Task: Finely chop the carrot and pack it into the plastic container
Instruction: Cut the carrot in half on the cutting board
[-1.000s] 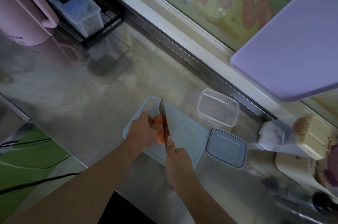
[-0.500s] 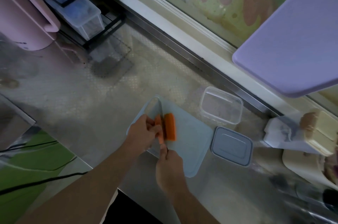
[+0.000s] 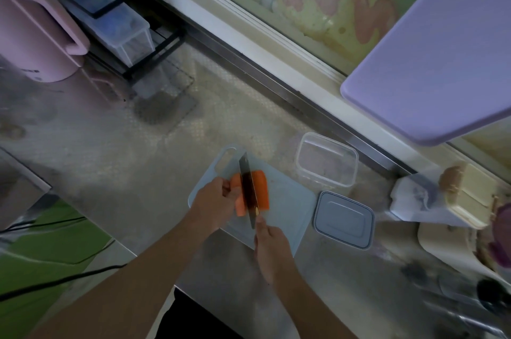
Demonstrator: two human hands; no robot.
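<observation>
The right hand (image 3: 272,246) is gripping the knife (image 3: 248,186) and splitting the carrot (image 3: 261,189) lengthwise while the left hand (image 3: 217,201) is pinching its near piece — fine chopping remains, and the plastic container (image 3: 326,163), beyond the right hand, is sitting empty.

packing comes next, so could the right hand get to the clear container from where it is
Probably yes: the plastic container sits open, past the cutting board, nothing between. But the right hand grips the knife.

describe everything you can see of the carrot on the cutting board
The carrot is bright orange and split lengthwise into pieces lying on the pale blue cutting board. The left hand grips the left piece; the right piece lies free. The knife, held by the right hand, stands between them.
</observation>
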